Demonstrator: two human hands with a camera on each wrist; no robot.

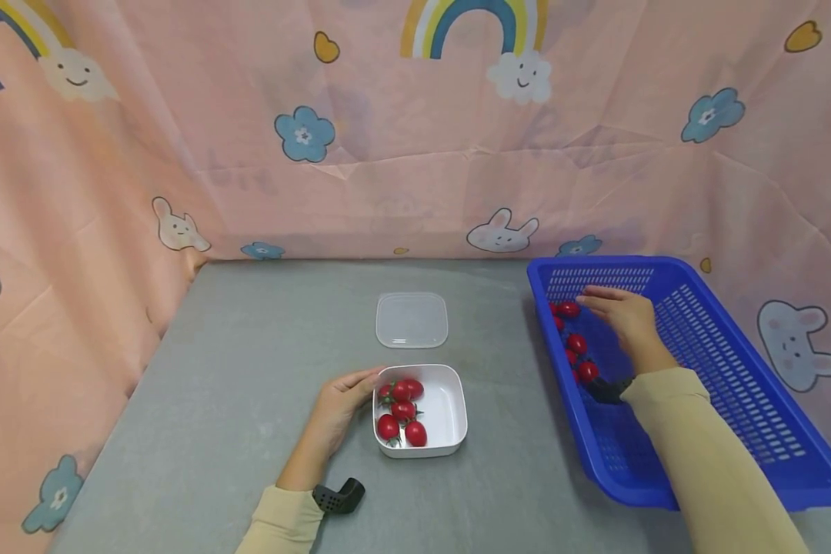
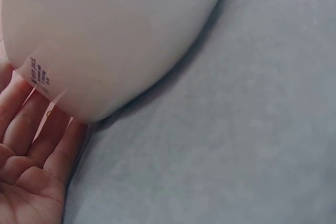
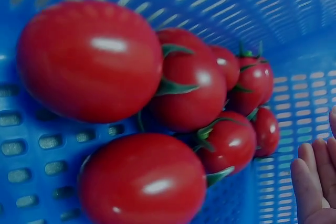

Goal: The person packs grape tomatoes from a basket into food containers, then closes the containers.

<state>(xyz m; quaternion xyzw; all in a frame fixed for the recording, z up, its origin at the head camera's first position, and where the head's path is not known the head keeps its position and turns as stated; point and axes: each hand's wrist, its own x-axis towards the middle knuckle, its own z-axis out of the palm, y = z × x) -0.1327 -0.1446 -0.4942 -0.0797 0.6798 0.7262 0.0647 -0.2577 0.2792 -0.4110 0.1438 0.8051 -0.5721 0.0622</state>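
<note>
Cherry tomatoes (image 1: 403, 411) with green stems lie in the left half of a small white square container (image 1: 447, 400). My left hand (image 1: 337, 410) rests against the container's left side, fingers extended along its outer wall; the left wrist view shows the fingertips touching that wall, beside dark print. My right hand (image 1: 623, 317) is inside the blue basket (image 1: 755, 392), near its far left part, with fingers stretched out above several more cherry tomatoes (image 1: 577, 343). In the right wrist view those tomatoes (image 3: 189, 87) lie along the basket wall, and the right hand's fingers are apart from them.
A translucent square lid (image 1: 412, 320) lies flat on the grey table (image 1: 249, 369) behind the container. The slotted basket stands at the table's right side. A pink patterned curtain (image 1: 388, 192) hangs along the back and sides.
</note>
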